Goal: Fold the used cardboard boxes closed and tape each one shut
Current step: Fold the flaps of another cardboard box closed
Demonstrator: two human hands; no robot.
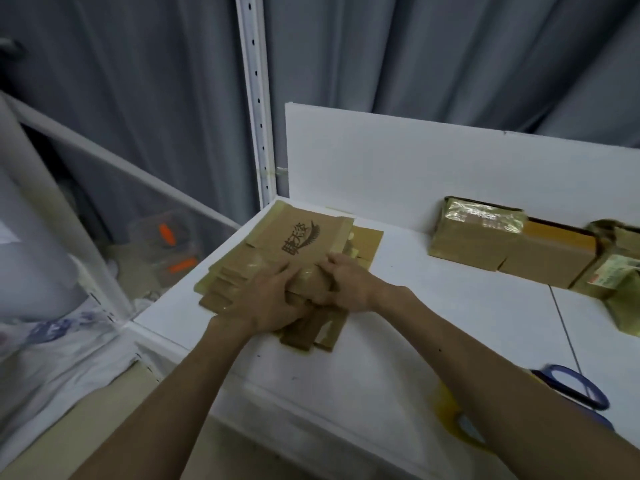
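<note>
A stack of flattened brown cardboard boxes (277, 251) lies at the far left corner of the white table (398, 323); the top one carries a dark printed logo. My left hand (266, 299) and my right hand (346, 282) meet over the near end of the top flattened box (304, 237), fingers curled around its edge. A tape dispenser with a blue roll (575, 386) rests near the table's right front edge. Taped-shut boxes (485, 237) stand along the back right.
A white back panel (415, 161) borders the table's far side, and a white perforated upright post (258, 98) rises at its left corner. Grey curtains hang behind. Left of the table sit bins holding orange items (169, 244) and white bags.
</note>
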